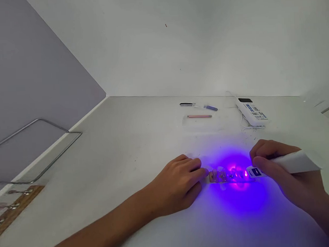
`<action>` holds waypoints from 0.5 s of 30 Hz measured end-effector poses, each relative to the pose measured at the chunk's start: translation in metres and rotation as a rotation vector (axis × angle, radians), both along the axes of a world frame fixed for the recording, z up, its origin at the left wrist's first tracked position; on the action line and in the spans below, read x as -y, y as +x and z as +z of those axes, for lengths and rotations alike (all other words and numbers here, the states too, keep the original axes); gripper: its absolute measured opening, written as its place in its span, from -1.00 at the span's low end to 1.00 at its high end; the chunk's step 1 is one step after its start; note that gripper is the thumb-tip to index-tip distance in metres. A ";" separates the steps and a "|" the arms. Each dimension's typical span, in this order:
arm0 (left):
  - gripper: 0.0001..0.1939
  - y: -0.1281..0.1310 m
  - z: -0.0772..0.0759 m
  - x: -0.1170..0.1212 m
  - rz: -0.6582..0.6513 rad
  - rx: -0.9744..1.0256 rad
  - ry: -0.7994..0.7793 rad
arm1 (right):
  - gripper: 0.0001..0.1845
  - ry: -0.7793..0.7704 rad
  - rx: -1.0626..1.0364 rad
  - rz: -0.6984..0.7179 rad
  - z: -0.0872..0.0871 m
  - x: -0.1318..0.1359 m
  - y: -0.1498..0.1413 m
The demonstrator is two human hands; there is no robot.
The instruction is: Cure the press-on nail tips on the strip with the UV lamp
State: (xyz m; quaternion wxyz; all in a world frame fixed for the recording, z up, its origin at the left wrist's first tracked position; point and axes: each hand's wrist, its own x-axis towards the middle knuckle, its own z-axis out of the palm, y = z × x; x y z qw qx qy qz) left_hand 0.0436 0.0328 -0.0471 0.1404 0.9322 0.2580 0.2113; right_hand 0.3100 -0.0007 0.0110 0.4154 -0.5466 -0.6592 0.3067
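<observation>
A short clear strip carrying several small decorated pieces that look like false nails (221, 176) lies on the table in front of me. My left hand (183, 185) rests at the strip's left end, fingers curled, with the fingertips closed on that end. My right hand (285, 177) grips a white handheld UV lamp (292, 162) like a pen. The lamp's tip is close to the strip's right end and floods it with violet light. Glare hides detail on the pieces at the right.
Behind the strip lie a pink pen-like tool (199, 116), a dark slim tool (187, 104) and a small blue file-like piece (210, 108). A white power bank (252, 112) with a cable stands back right. At left are a metal wire frame (57, 158) and a brown clipped board (20, 207).
</observation>
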 end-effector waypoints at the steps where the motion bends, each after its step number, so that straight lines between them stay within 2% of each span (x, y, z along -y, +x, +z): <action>1: -0.69 0.000 0.000 0.000 0.004 0.001 -0.002 | -0.75 -0.009 -0.038 -0.018 0.000 0.000 -0.001; 9: -0.69 -0.003 0.001 0.000 0.000 -0.032 -0.005 | -0.81 0.008 -0.282 0.033 0.000 -0.003 -0.001; 15: -0.68 -0.004 -0.001 0.000 0.002 -0.043 0.010 | -0.81 0.033 -0.364 -0.021 0.000 -0.006 0.000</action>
